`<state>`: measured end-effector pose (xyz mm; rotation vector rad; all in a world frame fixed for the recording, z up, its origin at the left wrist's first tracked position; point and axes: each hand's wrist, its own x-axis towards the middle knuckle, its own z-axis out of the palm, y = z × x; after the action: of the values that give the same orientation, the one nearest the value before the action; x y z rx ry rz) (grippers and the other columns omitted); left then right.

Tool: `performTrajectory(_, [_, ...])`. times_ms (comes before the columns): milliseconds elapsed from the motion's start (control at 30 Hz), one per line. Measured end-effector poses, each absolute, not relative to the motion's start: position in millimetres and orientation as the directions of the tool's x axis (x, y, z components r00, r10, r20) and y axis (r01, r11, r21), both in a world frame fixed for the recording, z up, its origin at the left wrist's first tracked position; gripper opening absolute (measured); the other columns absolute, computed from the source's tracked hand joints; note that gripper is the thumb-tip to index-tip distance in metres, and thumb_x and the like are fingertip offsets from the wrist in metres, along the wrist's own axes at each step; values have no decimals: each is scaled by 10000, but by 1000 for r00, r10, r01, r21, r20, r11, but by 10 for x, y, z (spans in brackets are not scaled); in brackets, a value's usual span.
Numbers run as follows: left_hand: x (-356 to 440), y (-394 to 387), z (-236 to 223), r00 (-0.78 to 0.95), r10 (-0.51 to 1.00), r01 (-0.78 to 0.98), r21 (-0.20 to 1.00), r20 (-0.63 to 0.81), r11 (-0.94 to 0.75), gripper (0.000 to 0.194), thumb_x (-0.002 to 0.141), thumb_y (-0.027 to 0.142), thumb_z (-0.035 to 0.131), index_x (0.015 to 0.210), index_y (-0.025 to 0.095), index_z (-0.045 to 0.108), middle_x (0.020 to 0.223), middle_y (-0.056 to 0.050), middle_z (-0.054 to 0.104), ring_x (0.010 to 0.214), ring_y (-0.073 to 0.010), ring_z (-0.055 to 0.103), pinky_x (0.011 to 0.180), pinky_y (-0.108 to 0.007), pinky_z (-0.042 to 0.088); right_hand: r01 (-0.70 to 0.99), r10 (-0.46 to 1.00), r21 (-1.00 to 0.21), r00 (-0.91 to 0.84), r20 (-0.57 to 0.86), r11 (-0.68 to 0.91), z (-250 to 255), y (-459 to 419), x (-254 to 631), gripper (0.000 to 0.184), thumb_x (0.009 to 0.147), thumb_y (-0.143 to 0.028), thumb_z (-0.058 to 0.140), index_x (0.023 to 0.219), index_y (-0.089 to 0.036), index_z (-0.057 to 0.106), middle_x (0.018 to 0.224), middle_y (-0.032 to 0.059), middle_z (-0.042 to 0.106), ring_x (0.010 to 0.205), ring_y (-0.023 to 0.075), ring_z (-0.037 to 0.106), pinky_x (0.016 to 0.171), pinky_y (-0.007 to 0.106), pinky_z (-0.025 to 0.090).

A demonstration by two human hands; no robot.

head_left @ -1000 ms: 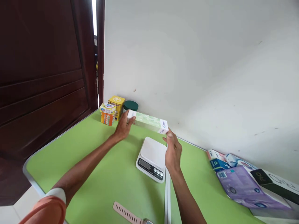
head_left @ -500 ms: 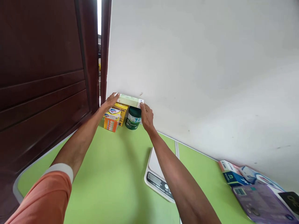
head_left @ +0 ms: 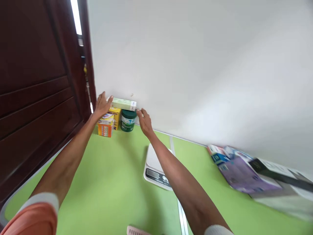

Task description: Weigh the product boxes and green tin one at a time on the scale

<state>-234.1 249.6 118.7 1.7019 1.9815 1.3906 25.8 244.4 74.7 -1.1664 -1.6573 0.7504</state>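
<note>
A long pale green box (head_left: 123, 103) lies across the top of a yellow box (head_left: 116, 118) and a dark green jar (head_left: 128, 120) against the wall. At its left end is my left hand (head_left: 102, 106), thumb and fingers spread; whether the thumb still touches the box I cannot tell. My right hand (head_left: 144, 121) is just off the right end, beside the jar's lid, fingers loosely stretched and holding nothing. In front of the yellow box stands a small orange box (head_left: 105, 130) with a yellow-and-white pack (head_left: 106, 120) on it, partly hidden by my left hand.
A white kitchen scale (head_left: 153, 160) sits on the green table (head_left: 110, 182), partly under my right forearm. Boxes and a purple pack (head_left: 244, 174) are piled at the right. A pink slotted thing (head_left: 137, 230) shows at the bottom edge. A dark door (head_left: 34, 58) borders the left.
Both hands have come away from the ends of the pale green box, which now rests on the yellow box and jar. The view has shifted to the right.
</note>
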Motion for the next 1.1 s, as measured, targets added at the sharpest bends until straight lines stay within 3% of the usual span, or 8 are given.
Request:
performTrajectory(67, [-2082,2289,1150,-243,769,713,646,592,-272,848,1010,748,533,1630,171,493,1719,-229,501,1664,-388,402,1401,-602,258,376,939,-862,-84,332,339,715,2199,454,1224,901,-1048,346,1544,-39,605,1628,275,599,1509,398,513,1293,577,379])
performTrajectory(200, [-1261,1866,898,50,720,681,504,692,-532,759,1030,763,477,1571,237,554,1593,-186,607,1558,-379,520,1373,-611,339,411,948,-857,-72,309,310,518,1566,1039,877,977,-901,562,1485,-199,698,1559,124,689,1382,316,641,1185,496,529])
performTrajectory(333, [-174,1397,556,350,781,547,564,517,-619,761,1016,732,539,1551,192,568,1566,-217,621,1510,-417,559,1333,-663,393,404,944,-866,19,329,294,221,884,1840,613,1010,-732,665,1390,-258,745,1476,112,728,1341,317,670,1096,515,608])
performTrajectory(533, [1380,1068,271,645,718,341,741,263,-578,694,1023,615,636,1592,229,541,1615,-199,587,1501,-390,585,1273,-595,489,377,794,-907,485,367,188,-164,217,3230,536,974,-677,648,1214,-214,775,1329,192,758,1231,350,708,977,542,641])
performTrajectory(700, [2520,1297,220,653,735,267,852,183,-450,983,877,605,832,1647,138,440,1687,-280,490,1580,-448,501,1312,-590,427,423,572,-904,728,379,61,-403,116,4066,472,945,-527,625,1282,-207,709,1357,197,747,1229,346,712,974,545,637])
performTrajectory(900, [3329,1603,231,513,828,235,892,224,-387,1432,623,653,1026,1737,193,254,1804,-290,296,1720,-479,259,1377,-586,307,425,565,-899,718,406,107,-518,269,4271,502,948,-471,616,1357,-184,668,1372,218,756,1208,345,738,919,519,664])
performTrajectory(1000, [3440,1739,332,492,814,168,884,309,-437,1370,623,636,1033,1706,181,327,1758,-286,396,1660,-452,393,1341,-562,368,560,443,-820,710,547,115,-329,282,4397,377,1005,-416,581,1307,-215,684,1202,156,786,1077,306,745,863,480,660])
performTrajectory(1100, [3467,1860,488,540,776,168,863,324,-477,1050,665,611,1007,1515,166,581,1555,-236,642,1468,-411,599,1227,-537,478,706,282,-705,663,693,73,-12,356,4731,336,1025,-374,559,1303,-226,677,1138,123,749,1080,300,709,966,524,632])
